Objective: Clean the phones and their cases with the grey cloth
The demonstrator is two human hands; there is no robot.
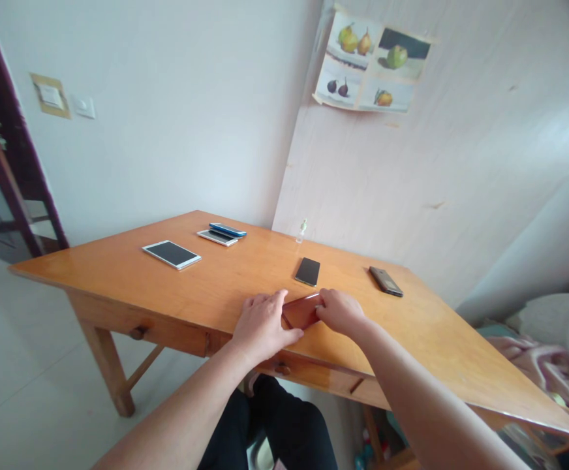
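A reddish-brown phone (pixel 303 311) lies flat on the wooden table (pixel 177 287) near its front edge. My left hand (pixel 263 324) rests on the phone's left end, fingers curled over its edge and thumb along its near side. My right hand (pixel 339 311) pinches the phone's right end with closed fingers. Both hands hold the phone against the tabletop.
A black phone (pixel 307 271) lies just behind my hands, a dark phone (pixel 385 281) further right. A white tablet (pixel 171 254), a white phone (pixel 217 237) and a blue phone (pixel 228 230) lie at the far left. A small bottle (pixel 303 230) stands by the wall. Bedding (pixel 534 352) is at right.
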